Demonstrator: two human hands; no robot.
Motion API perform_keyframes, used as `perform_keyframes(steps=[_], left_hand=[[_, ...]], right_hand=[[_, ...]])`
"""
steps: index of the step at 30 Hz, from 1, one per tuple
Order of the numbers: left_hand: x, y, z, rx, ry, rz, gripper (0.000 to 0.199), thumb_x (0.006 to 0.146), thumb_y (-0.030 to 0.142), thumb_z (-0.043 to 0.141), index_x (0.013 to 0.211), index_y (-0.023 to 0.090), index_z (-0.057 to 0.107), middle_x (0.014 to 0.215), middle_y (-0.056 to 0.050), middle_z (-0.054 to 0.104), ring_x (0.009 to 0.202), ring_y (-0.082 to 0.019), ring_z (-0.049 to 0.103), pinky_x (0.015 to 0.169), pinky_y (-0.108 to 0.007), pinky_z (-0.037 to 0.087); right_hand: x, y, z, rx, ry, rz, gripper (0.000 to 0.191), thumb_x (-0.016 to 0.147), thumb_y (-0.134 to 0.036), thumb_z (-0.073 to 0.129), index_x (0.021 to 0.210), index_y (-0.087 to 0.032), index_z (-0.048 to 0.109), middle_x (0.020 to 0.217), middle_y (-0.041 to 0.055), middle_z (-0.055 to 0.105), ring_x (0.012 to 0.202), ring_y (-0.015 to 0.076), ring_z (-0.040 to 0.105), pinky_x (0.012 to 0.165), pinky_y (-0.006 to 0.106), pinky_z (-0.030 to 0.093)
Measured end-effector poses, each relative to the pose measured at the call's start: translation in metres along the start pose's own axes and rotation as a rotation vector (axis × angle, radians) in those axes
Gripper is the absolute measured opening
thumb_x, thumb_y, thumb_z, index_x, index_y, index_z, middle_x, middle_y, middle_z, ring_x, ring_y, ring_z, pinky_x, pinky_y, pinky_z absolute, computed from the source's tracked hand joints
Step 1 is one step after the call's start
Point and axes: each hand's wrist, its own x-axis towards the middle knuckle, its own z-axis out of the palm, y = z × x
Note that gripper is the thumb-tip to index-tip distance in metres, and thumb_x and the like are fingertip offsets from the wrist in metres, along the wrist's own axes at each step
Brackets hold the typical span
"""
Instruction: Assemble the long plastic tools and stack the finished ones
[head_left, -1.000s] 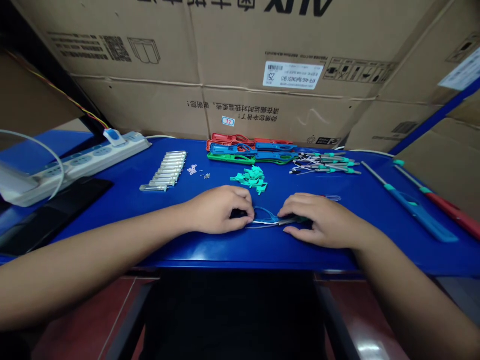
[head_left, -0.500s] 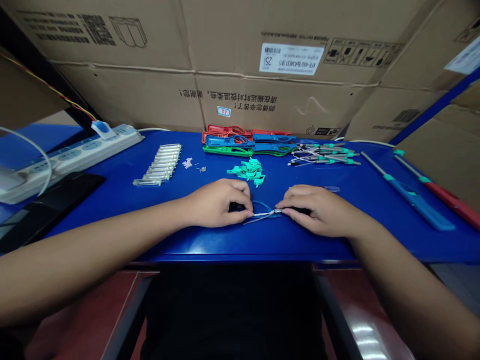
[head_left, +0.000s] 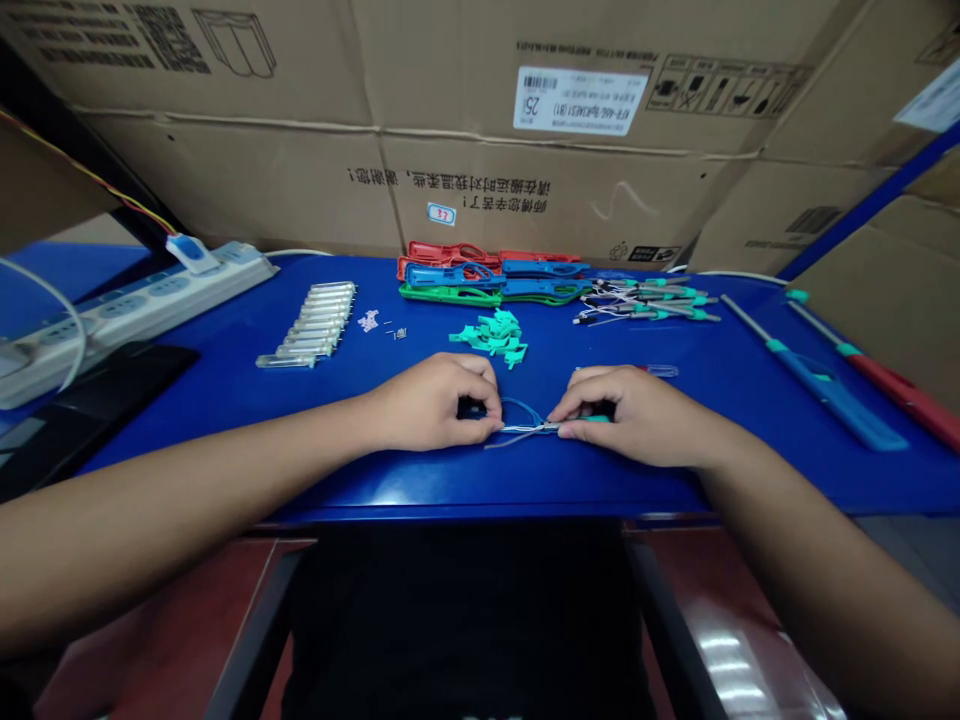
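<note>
Fingers [head_left: 568,430] pinching silver wires [head_left: 521,430], teal handle [head_left: 596,418] now showing

This looks to me like a small assembly workshop, because my blue workbench [head_left: 187,400] has a power strip [head_left: 142,295] and sorted plastic parts [head_left: 491,280], with stacked cardboard cartons [head_left: 225,170] behind.
</note>
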Motion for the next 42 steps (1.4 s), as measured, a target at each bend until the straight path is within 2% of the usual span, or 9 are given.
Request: perform_keyframes(steps=[7,11,14,20,22,26,32,39,42], left_hand=[[0.001,0.000,0.000,-0.006,-0.009,-0.017,0.009,0.084,0.022,0.067,0.084,0.018,0.075,0.089,-0.003,0.065,0.079,-0.012,0.062,0.076,-0.025,0.050],[0.000,0.000,0.000,-0.014,-0.016,-0.019,0.010,0.081,0.019,0.066,0.084,0.017,0.075,0.089,-0.003,0.065,0.079,-0.013,0.062,0.076,-0.025,0.050],[0.000,0.001,0.000,-0.016,-0.026,-0.020,0.012,0.079,0.019,0.067,0.087,0.018,0.076,0.090,-0.003,0.064,0.079,-0.013,0.062,0.076,-0.025,0.050],[-0.001,0.001,0.000,-0.015,-0.020,-0.023,0.013,0.081,0.021,0.066,0.089,0.018,0.076,0.091,-0.003,0.065,0.081,-0.013,0.063,0.077,-0.025,0.049],[-0.001,0.001,0.000,-0.017,-0.021,-0.015,0.013,0.082,0.020,0.066,0.089,0.018,0.076,0.091,-0.003,0.065,0.081,-0.013,0.062,0.078,-0.025,0.049],[-0.002,0.001,-0.002,-0.024,-0.027,0.001,0.011,0.082,0.019,0.067,0.088,0.017,0.076,0.090,-0.003,0.065,0.082,-0.013,0.063,0.079,-0.026,0.050],[-0.005,0.002,-0.006,-0.017,-0.059,0.021,0.009,0.084,0.023,0.070,0.090,0.018,0.076,0.092,-0.004,0.065,0.084,-0.014,0.064,0.082,-0.027,0.050],[-0.007,0.004,-0.006,0.018,-0.073,0.015,0.009,0.087,0.024,0.068,0.090,0.018,0.075,0.095,-0.004,0.064,0.084,-0.014,0.063,0.080,-0.027,0.051],[-0.007,0.005,-0.006,0.037,-0.073,0.017,0.009,0.087,0.023,0.068,0.090,0.018,0.075,0.095,-0.004,0.064,0.085,-0.015,0.063,0.080,-0.028,0.051]], right_hand=[[0.004,-0.007,0.003,-0.012,-0.006,0.120,0.007,0.082,-0.027,0.069,0.085,-0.021,0.071,0.084,0.0010,0.066,0.074,0.0143,0.061,0.067,0.028,0.049],[0.008,-0.006,0.001,-0.029,-0.045,0.124,0.005,0.081,-0.026,0.069,0.083,-0.021,0.069,0.081,0.0004,0.065,0.071,0.0139,0.060,0.064,0.027,0.047],[0.005,-0.004,0.002,-0.063,-0.036,0.061,0.006,0.084,-0.026,0.068,0.088,-0.021,0.070,0.085,0.0012,0.066,0.076,0.0145,0.060,0.069,0.027,0.047],[-0.005,-0.003,0.008,-0.165,0.050,-0.146,0.026,0.092,-0.027,0.061,0.118,-0.024,0.067,0.102,0.0049,0.065,0.094,0.0179,0.060,0.085,0.032,0.046],[-0.004,-0.008,0.011,-0.217,0.080,-0.214,0.027,0.092,-0.031,0.064,0.117,-0.023,0.068,0.105,0.0062,0.065,0.096,0.0193,0.060,0.087,0.034,0.046],[0.004,-0.017,0.021,-0.335,0.120,-0.275,0.023,0.091,-0.035,0.066,0.108,-0.022,0.072,0.098,0.0052,0.066,0.092,0.0201,0.059,0.082,0.036,0.044],[0.008,-0.015,0.031,-0.347,0.204,-0.326,0.017,0.094,-0.027,0.059,0.096,-0.023,0.075,0.089,0.0035,0.065,0.083,0.0168,0.057,0.077,0.034,0.041],[-0.005,-0.013,0.024,-0.334,0.076,-0.410,0.017,0.094,-0.027,0.059,0.102,-0.023,0.073,0.100,0.0058,0.067,0.089,0.0183,0.057,0.080,0.036,0.041],[-0.002,-0.018,0.023,-0.269,0.074,-0.388,0.015,0.094,-0.029,0.060,0.096,-0.023,0.073,0.095,0.0045,0.067,0.088,0.0183,0.057,0.080,0.036,0.040]])
